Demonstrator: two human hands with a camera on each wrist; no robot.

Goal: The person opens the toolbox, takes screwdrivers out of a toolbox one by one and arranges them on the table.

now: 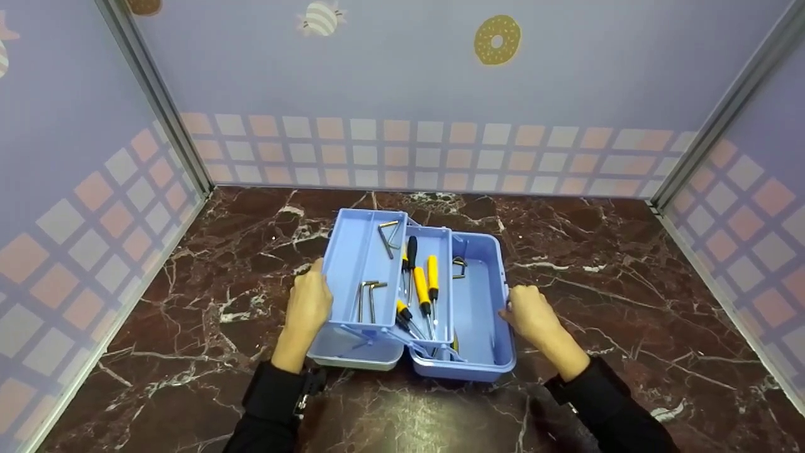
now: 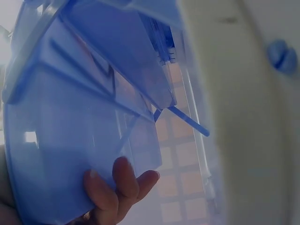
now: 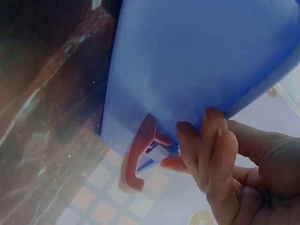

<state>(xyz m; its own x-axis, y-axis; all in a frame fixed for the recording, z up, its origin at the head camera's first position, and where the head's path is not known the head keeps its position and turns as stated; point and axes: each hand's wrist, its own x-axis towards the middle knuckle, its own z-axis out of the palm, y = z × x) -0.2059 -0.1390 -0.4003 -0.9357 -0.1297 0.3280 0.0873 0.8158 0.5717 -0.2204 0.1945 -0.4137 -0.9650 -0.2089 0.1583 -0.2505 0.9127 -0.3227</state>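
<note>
A light-blue toolbox (image 1: 478, 302) stands spread apart, its trays stepped up to the left. My left hand (image 1: 309, 301) grips the outer edge of the upper tray (image 1: 343, 264); in the left wrist view its fingers (image 2: 125, 180) curl against the underside. On the opposite side, my right hand (image 1: 534, 314) holds the box's right rim, and its fingers (image 3: 201, 140) lie along the outer wall near a red latch (image 3: 136, 154). L-shaped hex keys (image 1: 371, 302) lie in the upper tray. The tray below holds several yellow-and-black screwdrivers (image 1: 421, 286).
A small metal piece (image 1: 461, 265) lies in the deep bottom compartment. The lower left part (image 1: 358, 358) of the toolbox sits beneath the upper tray. The dark marbled table (image 1: 251, 245) is bounded by patterned panels (image 1: 402, 75) at the back and both sides.
</note>
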